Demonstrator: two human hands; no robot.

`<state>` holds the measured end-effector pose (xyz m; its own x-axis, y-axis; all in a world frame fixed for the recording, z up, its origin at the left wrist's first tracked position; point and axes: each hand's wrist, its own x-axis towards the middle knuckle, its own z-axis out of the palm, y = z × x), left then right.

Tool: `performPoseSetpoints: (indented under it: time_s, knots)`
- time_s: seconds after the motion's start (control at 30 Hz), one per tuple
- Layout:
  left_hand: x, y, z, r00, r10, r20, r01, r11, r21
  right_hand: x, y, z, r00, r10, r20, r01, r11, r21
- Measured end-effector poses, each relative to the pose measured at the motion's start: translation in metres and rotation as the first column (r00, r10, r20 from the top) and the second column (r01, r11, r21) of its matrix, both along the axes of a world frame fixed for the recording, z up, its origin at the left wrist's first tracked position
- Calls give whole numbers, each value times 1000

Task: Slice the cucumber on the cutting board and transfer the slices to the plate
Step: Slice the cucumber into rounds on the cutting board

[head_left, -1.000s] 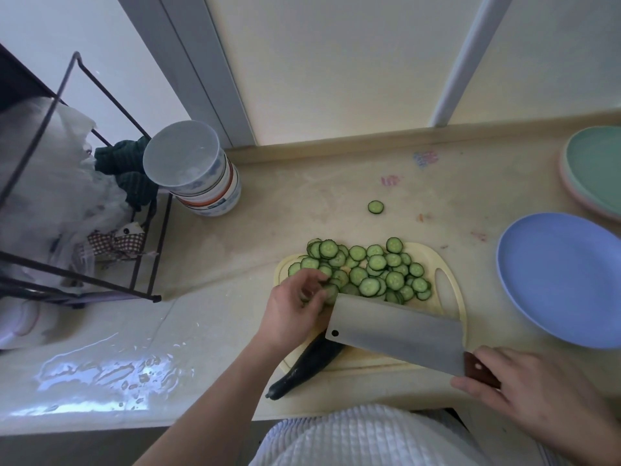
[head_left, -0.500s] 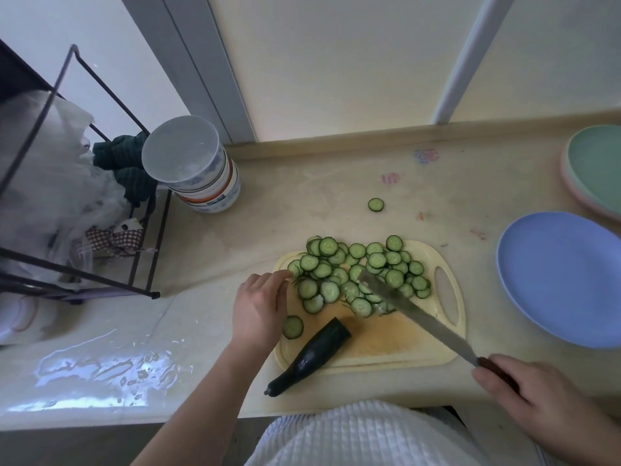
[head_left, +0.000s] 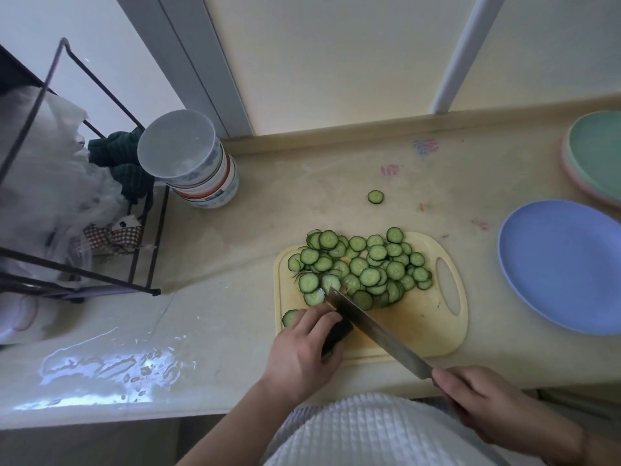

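While the dark cucumber (head_left: 337, 332) stub is gripped under the curled fingers of the left hand (head_left: 302, 354) at the near-left corner of the cutting board (head_left: 433, 334), the knife (head_left: 373, 326) handle is grasped by the right hand (head_left: 477, 403), and the blade is set against the cucumber's cut end. A heap of slices (head_left: 363, 269) is spread over the far half of the board; one slice (head_left: 289, 317) lies just beyond the left fingers. A stray slice (head_left: 375, 197) is seen on the counter (head_left: 235, 297) farther back. The blue plate (head_left: 564, 264) is placed right of the board, bare.
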<state>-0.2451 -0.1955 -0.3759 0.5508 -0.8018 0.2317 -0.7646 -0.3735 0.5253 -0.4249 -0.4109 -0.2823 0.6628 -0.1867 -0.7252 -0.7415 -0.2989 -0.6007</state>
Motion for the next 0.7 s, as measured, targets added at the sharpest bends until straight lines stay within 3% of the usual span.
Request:
performPoseSetpoints:
  time_s: [0.3, 0.57, 0.7]
  knots:
    - [-7, -14, -3, 997, -45, 70, 50, 996, -72, -7, 4, 0, 1000, -1, 27, 6, 982, -190]
    - [-6, -13, -8, 981, -59, 186, 79, 992, -101, -8, 18, 22, 995, -76, 65, 86, 982, -170]
    - [-6, -13, -11, 982, -44, 184, 67, 990, -120, -10, 25, 33, 984, 23, 175, 45, 925, -378]
